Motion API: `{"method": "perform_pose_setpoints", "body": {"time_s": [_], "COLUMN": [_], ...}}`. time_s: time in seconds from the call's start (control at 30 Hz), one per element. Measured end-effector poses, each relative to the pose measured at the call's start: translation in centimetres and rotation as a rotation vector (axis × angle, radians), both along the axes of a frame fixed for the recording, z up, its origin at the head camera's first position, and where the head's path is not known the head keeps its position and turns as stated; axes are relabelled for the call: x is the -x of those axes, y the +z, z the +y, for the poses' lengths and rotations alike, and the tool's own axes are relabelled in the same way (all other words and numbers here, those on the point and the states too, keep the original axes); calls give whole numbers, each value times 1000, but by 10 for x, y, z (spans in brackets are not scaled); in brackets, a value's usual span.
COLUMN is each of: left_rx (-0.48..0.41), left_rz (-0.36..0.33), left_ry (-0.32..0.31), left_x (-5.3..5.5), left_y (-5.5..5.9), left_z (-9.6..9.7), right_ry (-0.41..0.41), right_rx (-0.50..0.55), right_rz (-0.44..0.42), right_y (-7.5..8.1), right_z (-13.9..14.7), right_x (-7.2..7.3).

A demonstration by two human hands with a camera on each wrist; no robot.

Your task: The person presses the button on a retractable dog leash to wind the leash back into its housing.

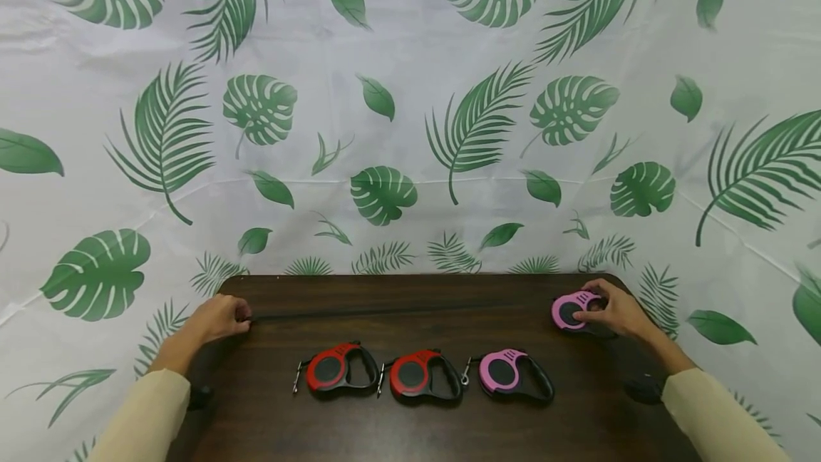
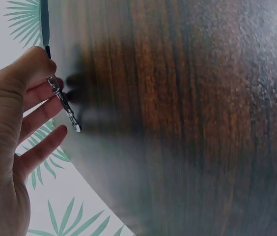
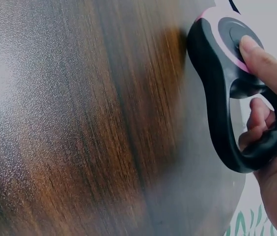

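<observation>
At the table's far right, my right hand grips a pink and black retractable dog leash. In the right wrist view its thumb lies on the leash's round black centre and the fingers pass through the handle loop. My left hand, at the far left, pinches the end of the leash's cord between thumb and forefinger. A metal clip hangs past those fingers in the left wrist view. Between the hands, the thin black cord runs almost straight across the table.
Nearer me lie two red retractable leashes and another pink retractable leash, in a row with their clips to the left. The dark wooden table has rounded far corners. Behind it hangs a white leaf-print cloth.
</observation>
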State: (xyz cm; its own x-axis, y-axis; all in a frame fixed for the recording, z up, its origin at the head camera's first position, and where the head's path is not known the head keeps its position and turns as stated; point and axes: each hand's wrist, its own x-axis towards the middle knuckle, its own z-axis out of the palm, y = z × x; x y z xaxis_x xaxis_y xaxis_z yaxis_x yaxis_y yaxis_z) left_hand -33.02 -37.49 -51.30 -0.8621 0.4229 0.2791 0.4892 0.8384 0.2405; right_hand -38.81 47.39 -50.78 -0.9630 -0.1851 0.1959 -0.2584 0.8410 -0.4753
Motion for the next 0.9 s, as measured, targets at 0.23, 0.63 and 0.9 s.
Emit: {"method": "perform_pose_setpoints", "body": {"time_s": [0.23,0.63,0.9], "left_rx": [25,-8,-121], "left_rz": [-15,-21,14], "left_ry": [18,13,42], "left_x": [-4,-11,-11], "left_y": [9,15,19], "left_z": [3,-2,-10], "right_ry": [-16,32,3], "right_rx": [59,141,185], "right_rz": [-72,-70,-108], "right_y": [4,7,15], "right_z": [-1,0,3], "right_x": [-2,-4,-4]}}
